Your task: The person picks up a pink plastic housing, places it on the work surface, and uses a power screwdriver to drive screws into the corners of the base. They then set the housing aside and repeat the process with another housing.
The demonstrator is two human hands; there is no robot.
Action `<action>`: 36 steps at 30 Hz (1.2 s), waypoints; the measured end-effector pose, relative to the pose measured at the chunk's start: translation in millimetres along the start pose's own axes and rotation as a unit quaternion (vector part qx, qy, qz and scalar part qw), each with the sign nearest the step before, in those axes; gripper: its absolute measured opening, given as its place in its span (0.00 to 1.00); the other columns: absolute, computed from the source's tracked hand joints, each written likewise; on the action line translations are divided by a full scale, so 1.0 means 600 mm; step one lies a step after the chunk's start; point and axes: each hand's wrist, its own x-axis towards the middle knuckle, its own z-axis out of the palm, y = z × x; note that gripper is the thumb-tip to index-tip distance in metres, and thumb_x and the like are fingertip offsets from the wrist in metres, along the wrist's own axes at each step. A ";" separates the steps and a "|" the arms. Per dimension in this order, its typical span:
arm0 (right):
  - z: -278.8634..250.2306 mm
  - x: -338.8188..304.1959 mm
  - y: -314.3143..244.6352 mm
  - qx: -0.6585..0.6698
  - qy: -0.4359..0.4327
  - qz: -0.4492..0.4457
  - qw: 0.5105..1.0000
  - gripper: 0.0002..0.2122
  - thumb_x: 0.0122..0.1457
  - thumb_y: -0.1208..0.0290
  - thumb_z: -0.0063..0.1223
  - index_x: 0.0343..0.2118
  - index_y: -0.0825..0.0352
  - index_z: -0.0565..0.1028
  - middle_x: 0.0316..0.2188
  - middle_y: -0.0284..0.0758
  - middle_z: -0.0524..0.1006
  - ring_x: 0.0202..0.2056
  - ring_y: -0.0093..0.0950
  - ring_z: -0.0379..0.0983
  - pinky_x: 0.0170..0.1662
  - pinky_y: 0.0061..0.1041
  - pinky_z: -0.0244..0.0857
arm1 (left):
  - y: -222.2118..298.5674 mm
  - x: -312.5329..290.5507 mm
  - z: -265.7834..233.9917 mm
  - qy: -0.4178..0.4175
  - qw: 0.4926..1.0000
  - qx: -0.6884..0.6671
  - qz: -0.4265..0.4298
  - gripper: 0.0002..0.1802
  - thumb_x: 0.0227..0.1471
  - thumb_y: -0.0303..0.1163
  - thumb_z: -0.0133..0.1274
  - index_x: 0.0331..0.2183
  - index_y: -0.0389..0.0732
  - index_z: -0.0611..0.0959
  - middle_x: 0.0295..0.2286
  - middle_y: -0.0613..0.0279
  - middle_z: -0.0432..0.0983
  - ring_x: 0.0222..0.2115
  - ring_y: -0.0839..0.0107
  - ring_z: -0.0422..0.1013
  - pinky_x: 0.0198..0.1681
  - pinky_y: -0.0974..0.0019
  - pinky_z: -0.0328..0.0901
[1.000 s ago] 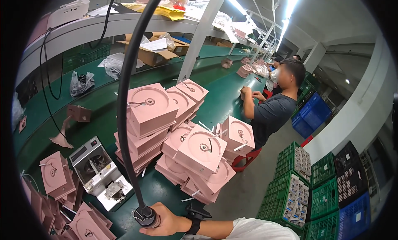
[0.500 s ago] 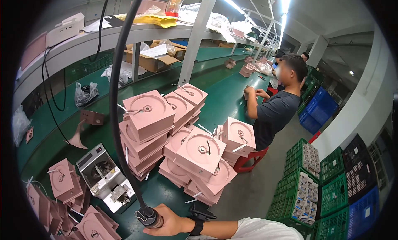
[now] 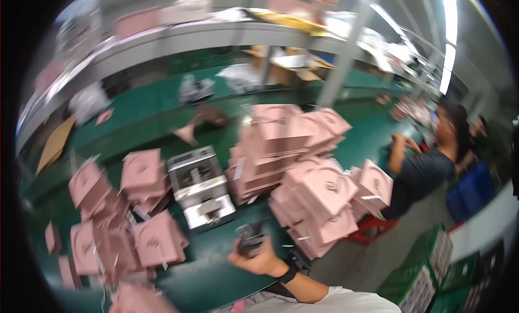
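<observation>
My right hand (image 3: 260, 258), with a black band on its wrist, is wrapped round a dark tool that looks like an electric screwdriver (image 3: 250, 238). Motion blurs it, and its lower part is hidden by the hand. Just beyond stands a white-and-grey machine (image 3: 201, 188), apparently a screw feeder. To the right of the hand, pink square housings (image 3: 324, 191) with round recesses lie in an uneven pile. My left hand does not show. A blurred pink housing (image 3: 141, 299) is at the lower edge.
More pink housings (image 3: 154, 240) crowd the bench's left side, and a tall stack (image 3: 275, 134) rises behind the machine. A shelf (image 3: 227, 36) runs along the back. At the right, a co-worker (image 3: 427, 156) stands by the bench, and green crates (image 3: 416, 269) occupy the floor.
My view has swung left, so the bench things sit further right in it. The right hand still grips the tool; its thick black cable no longer shows clearly.
</observation>
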 end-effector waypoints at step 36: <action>0.091 0.203 -0.070 0.075 -0.028 -0.171 0.982 0.13 0.62 0.68 0.59 0.31 0.67 0.65 0.20 0.33 0.68 0.20 0.24 0.65 0.23 0.25 0.63 | -0.092 0.067 0.362 -0.182 0.966 0.077 0.165 0.61 0.31 0.53 0.71 0.64 0.38 0.66 0.55 0.49 0.66 0.56 0.49 0.62 0.62 0.45 0.57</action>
